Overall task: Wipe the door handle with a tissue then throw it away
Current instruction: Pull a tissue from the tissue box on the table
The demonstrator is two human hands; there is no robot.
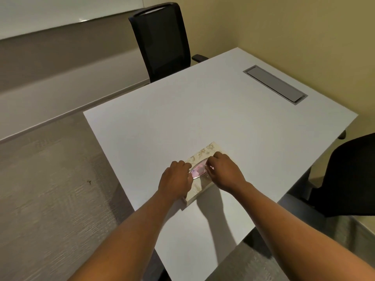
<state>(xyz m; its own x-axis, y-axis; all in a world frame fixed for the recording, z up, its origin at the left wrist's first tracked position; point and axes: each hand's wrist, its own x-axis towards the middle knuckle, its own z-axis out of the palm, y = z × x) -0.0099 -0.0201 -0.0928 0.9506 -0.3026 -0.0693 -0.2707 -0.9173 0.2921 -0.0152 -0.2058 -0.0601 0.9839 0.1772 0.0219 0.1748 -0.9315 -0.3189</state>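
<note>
A cream tissue box (205,153) with a floral print lies on the white table (203,110) near its front left edge. Its oval slot shows pinkish tissue (198,169) inside. My left hand (176,178) rests on the box's near left end, fingers curled against the slot's rim. My right hand (223,171) is at the slot's right side, its fingertips pinched at the opening on the tissue. No door handle or bin is in view.
A black office chair (162,41) stands at the table's far side, another black chair (349,175) at the right. A grey cable hatch (275,84) is set into the tabletop at the far right. Carpeted floor lies to the left.
</note>
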